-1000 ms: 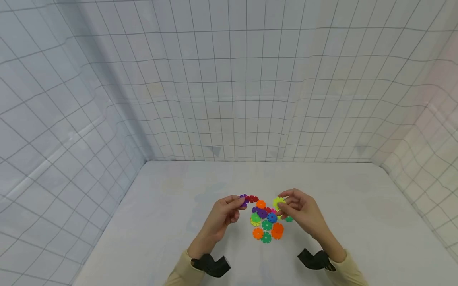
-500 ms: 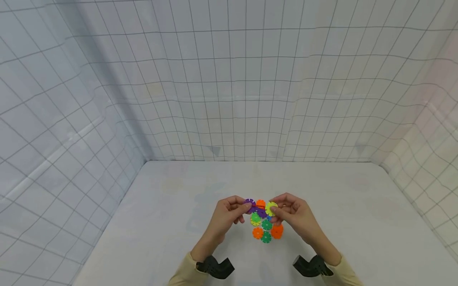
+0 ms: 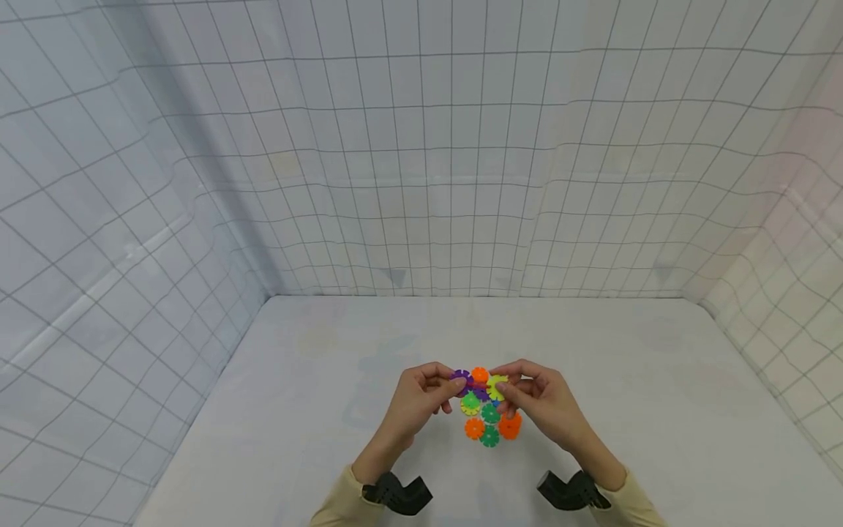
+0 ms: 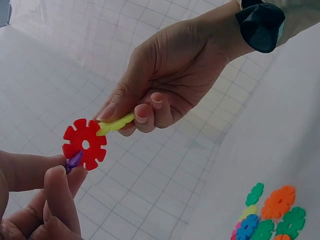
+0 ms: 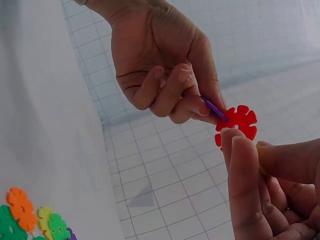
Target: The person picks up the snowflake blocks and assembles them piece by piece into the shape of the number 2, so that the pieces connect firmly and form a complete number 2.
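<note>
- Head view: both forearms angled inward over the white table (image 3: 329, 366); the left hand (image 3: 411, 402) pinched a purple disc (image 3: 464, 380) between thumb and forefinger, while the right hand (image 3: 549, 406) pinched a yellow disc (image 3: 498, 388) likewise. The two hands faced each other, close together, above loose discs (image 3: 490, 413).
- Left wrist view: a red disc (image 4: 76, 134) stood between the hands, the purple one meeting its lower edge and the yellow one its upper edge. The right hand's other fingers were curled inward.
- Right wrist view: the left hand pointed downward, lower fingers bent, purple disc edge-on; right fingers mostly covered the yellow disc.
</note>
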Tool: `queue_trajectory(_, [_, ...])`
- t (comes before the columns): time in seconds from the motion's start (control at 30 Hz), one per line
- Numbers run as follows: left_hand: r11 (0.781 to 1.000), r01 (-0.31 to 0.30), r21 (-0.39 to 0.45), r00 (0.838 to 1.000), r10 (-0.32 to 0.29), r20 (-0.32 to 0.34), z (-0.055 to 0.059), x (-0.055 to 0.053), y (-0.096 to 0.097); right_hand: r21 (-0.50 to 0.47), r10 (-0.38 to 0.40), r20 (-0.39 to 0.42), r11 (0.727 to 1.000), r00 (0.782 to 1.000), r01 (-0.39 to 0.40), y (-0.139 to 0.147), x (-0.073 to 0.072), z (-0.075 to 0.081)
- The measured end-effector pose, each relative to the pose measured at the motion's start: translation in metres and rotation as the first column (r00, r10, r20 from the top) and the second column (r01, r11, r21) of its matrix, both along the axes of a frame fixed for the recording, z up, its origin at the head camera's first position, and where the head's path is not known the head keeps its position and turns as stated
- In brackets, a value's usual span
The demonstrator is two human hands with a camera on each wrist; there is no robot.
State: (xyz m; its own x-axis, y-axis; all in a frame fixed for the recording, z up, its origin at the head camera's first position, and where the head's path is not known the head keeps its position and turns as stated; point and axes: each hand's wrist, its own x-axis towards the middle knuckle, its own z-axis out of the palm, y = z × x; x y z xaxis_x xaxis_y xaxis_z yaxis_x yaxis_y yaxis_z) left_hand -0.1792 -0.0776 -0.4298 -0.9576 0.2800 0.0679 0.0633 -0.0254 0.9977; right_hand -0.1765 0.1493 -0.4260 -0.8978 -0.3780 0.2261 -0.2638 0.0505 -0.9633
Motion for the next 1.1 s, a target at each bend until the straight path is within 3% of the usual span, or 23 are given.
queue_trajectory(0.2, [1.0,0.011,0.024,1.0,-0.01,-0.029,0.002,0.003,0.001,-0.041,0.007,-0.028,0.999,1.0,-0.009,-0.003,0.003,-0.001])
queue_trajectory(0.53, [0.998,0.034,0.062,0.991,-0.025,-0.133,0.0,0.006,0.004,-0.078,-0.034,-0.098,0.997,0.995,0.026,-0.007,0.007,-0.006])
queue_trajectory(0.8, [0.999,0.022,0.049,0.995,-0.017,-0.095,0.0,0.004,0.003,-0.094,-0.04,-0.111,0.995,0.993,0.03,-0.008,0.006,-0.006])
queue_trajectory(0.93, [1.0,0.006,-0.025,0.995,-0.008,-0.102,0.0,0.001,0.002,-0.097,-0.07,-0.058,0.993,0.996,0.064,-0.01,0.004,-0.005])
queue_trajectory(1.1, [0.984,-0.055,-0.169,0.975,0.017,-0.221,-0.001,-0.001,0.002,-0.078,-0.115,0.043,0.99,0.992,0.118,-0.012,0.002,-0.006])
